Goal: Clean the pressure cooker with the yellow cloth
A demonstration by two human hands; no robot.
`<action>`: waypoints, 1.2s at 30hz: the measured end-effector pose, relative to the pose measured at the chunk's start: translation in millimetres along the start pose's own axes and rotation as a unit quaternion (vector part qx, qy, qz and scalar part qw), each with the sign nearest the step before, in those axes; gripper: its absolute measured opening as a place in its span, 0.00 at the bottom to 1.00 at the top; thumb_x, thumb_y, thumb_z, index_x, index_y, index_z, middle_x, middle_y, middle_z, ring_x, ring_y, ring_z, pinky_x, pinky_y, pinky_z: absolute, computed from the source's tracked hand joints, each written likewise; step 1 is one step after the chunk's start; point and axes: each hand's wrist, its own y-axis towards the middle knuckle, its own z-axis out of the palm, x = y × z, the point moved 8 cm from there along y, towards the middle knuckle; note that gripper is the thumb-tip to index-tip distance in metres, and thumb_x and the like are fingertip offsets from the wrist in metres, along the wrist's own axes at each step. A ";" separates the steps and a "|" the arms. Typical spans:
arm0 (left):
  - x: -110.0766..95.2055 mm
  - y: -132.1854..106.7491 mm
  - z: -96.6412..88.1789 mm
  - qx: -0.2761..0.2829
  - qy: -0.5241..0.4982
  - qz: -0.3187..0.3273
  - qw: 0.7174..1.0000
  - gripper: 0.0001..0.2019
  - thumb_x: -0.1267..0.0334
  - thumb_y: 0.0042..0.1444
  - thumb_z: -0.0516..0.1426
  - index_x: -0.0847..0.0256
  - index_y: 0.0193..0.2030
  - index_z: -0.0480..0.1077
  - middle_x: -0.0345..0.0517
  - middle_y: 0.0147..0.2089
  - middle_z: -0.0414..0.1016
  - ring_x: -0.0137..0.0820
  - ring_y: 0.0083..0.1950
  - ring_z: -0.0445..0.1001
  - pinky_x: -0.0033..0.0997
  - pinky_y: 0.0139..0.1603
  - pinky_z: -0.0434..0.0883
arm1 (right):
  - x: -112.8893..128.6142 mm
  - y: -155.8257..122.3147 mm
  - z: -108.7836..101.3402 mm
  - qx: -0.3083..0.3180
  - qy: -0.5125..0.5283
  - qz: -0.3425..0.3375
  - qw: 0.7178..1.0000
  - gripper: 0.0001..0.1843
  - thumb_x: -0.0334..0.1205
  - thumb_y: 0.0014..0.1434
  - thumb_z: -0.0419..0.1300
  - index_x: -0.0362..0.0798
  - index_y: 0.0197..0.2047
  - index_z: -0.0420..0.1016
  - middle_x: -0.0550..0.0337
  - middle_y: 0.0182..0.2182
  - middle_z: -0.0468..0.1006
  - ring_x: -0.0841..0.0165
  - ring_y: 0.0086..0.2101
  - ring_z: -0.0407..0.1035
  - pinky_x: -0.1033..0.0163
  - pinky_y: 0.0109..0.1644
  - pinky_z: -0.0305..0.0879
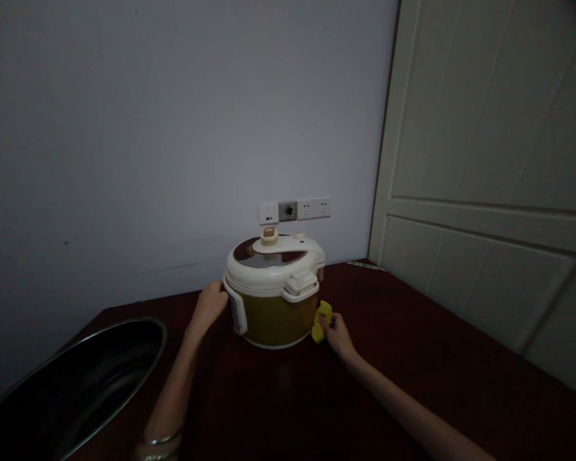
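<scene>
A pressure cooker (pixel 273 288) with a white lid and an olive-gold body stands upright on the dark red table. Its lid carries a knob-like valve on top, and a control panel (pixel 237 312) faces left. My left hand (pixel 212 302) is closed at the cooker's left side, by the lid rim; its fingertips are partly hidden behind the cooker, and it seems to grip the handle there. In my right hand (pixel 336 333) a yellow cloth (pixel 322 321) is pinched and held against the lower right side of the body.
A large metal basin (pixel 159 326) sits at the left, near my left forearm. Behind the cooker, wall sockets (pixel 314 207) are set in the pale wall. A white panelled door (pixel 480 208) borders the right side of the table (pixel 288 403).
</scene>
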 end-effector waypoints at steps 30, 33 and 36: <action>65.8 -37.9 46.3 -0.179 -0.452 -0.135 0.863 0.30 0.73 0.45 0.48 0.69 0.58 0.63 0.56 0.51 0.74 0.30 0.44 0.76 0.26 0.42 0.73 | 154.7 -181.6 72.0 0.217 -0.347 -0.611 0.678 0.11 0.33 0.58 0.57 0.51 0.45 0.70 0.51 0.49 0.71 0.60 0.45 0.63 0.60 0.38 0.66; 68.7 -52.4 61.9 -0.195 -0.447 -0.118 0.865 0.25 0.66 0.56 0.45 0.69 0.60 0.58 0.59 0.56 0.69 0.31 0.51 0.74 0.27 0.46 0.71 | 156.2 -194.8 113.9 0.233 -0.358 -0.672 0.605 0.08 0.35 0.60 0.57 0.49 0.44 0.71 0.53 0.45 0.73 0.61 0.44 0.63 0.60 0.38 0.66; 66.0 -63.2 72.9 -0.178 -0.421 -0.092 0.885 0.24 0.58 0.63 0.41 0.66 0.63 0.52 0.58 0.61 0.64 0.32 0.57 0.68 0.28 0.50 0.69 | 149.2 -185.8 122.7 0.242 -0.362 -0.682 0.588 0.06 0.34 0.61 0.56 0.47 0.41 0.73 0.54 0.41 0.74 0.64 0.42 0.64 0.61 0.40 0.64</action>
